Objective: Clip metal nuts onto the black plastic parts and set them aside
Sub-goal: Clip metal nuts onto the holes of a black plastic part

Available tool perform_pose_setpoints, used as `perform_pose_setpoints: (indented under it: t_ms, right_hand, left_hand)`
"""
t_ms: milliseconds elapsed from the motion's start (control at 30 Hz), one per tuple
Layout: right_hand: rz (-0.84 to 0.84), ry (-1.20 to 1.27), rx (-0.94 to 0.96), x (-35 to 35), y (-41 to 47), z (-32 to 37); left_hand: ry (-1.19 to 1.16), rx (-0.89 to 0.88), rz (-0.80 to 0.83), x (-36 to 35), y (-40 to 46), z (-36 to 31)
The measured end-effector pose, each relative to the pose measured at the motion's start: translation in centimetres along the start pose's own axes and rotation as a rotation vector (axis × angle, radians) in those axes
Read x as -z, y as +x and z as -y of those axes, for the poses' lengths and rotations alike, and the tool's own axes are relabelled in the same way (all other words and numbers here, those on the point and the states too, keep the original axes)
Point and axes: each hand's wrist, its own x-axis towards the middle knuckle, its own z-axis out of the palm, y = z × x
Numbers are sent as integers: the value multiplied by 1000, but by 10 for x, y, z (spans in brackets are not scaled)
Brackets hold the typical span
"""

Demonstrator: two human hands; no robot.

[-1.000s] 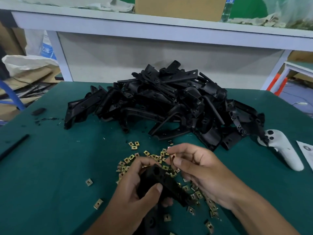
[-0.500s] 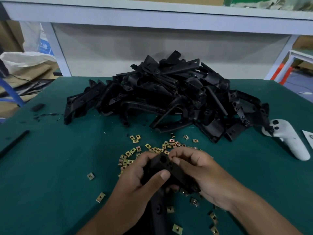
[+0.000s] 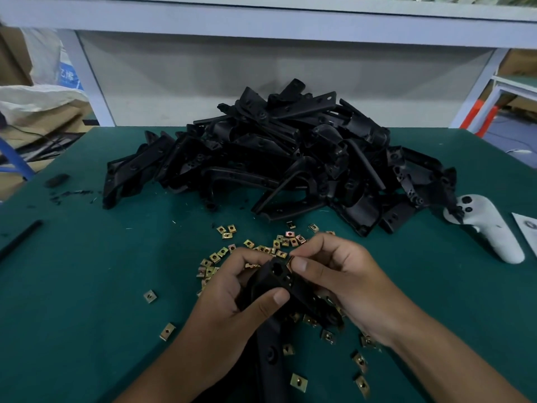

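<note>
My left hand point(image 3: 232, 298) grips a black plastic part point(image 3: 273, 289) just above the green table, thumb across its front. My right hand point(image 3: 343, 274) pinches a small metal nut point(image 3: 290, 260) against the part's upper right corner; most of the nut is hidden by my fingertips. Several brass-coloured clip nuts point(image 3: 279, 242) lie scattered on the mat under and around both hands. A big heap of black plastic parts point(image 3: 284, 158) sits behind them in the middle of the table.
A white handheld controller point(image 3: 488, 228) lies at the right, next to a paper corner point(image 3: 527, 225). A thin black strip point(image 3: 20, 239) and black scraps point(image 3: 58, 181) lie at the left. A white shelf frame point(image 3: 261, 27) stands behind the green table point(image 3: 87, 286).
My right hand brought a nut from above the scattered nuts onto the part's top corner. The left hand kept hold of the part and tilted it slightly up.
</note>
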Motion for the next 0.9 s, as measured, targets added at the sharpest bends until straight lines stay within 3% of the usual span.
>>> perform_pose_setpoints:
  t_ms: [500, 900]
  right_hand:
    - [69, -139, -110, 6, -5, 17]
    - [-52, -108, -97, -5, -11, 19]
  left_hand:
    - [-56, -3, 36, -1, -1, -5]
    - [-83, 43, 68, 1, 1, -7]
